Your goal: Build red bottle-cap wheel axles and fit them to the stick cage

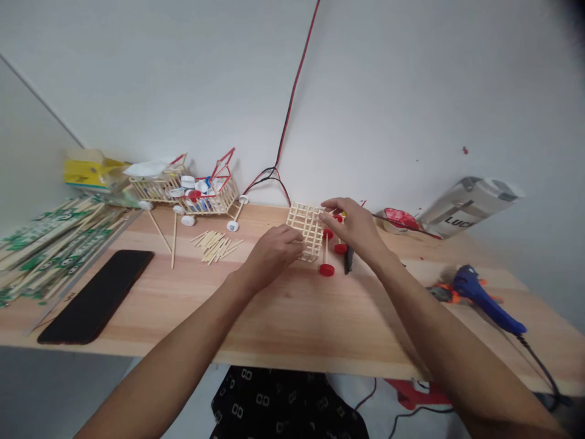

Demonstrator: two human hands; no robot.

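Observation:
A small lattice basket (307,230) made of pale wooden sticks stands on the table between my hands. My left hand (276,249) is closed on its near left side, the fingertips partly hidden. At the far right corner, my right hand (351,224) pinches the basket's edge between thumb and fingers. Just right of the basket, a stick axle (326,251) carries red bottle-cap wheels (326,270). A second pair of red caps (340,248) lies partly beneath my right hand. A narrow black object (348,261) sits below that hand, its kind unclear.
Stick carts (214,198) with cap wheels stand at the back left, one filled with caps. Short sticks (214,245) lie in front. Further left are a black phone (97,296) and packaged sticks (55,244). A blue glue gun (487,299) and a grey bag (470,204) are right.

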